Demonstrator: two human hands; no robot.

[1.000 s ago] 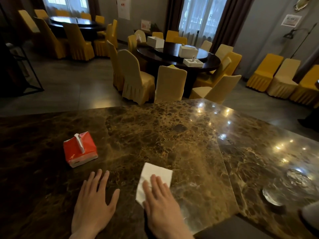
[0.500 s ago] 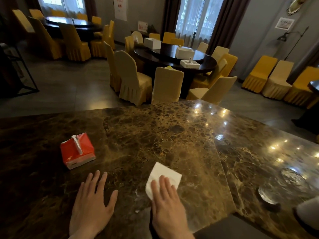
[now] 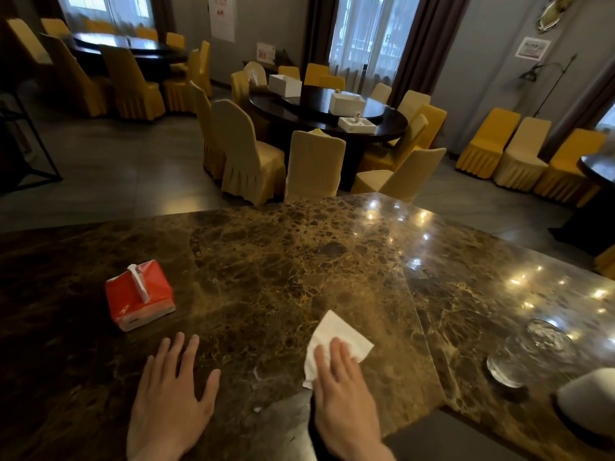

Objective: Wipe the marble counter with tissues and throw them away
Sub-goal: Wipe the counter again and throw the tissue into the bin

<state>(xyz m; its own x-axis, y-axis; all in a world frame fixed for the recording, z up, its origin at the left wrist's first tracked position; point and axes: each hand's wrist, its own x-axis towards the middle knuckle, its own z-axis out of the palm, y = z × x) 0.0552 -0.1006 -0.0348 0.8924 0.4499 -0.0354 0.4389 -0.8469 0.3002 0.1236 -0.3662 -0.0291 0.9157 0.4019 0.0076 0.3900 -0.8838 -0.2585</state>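
Pressing flat, the right hand [image 3: 346, 397] pins a tissue [image 3: 336, 341] to the bench [image 3: 299, 261], its long axis pointing up-left. Left hand [image 3: 169, 404] lies open, fingers spread. Bare marble stretches ahead; the near edge sits just behind.

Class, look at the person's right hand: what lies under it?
Under the right hand lies a white tissue, pressed flat on the marble counter. The tissue's near part and the marble beneath are covered.
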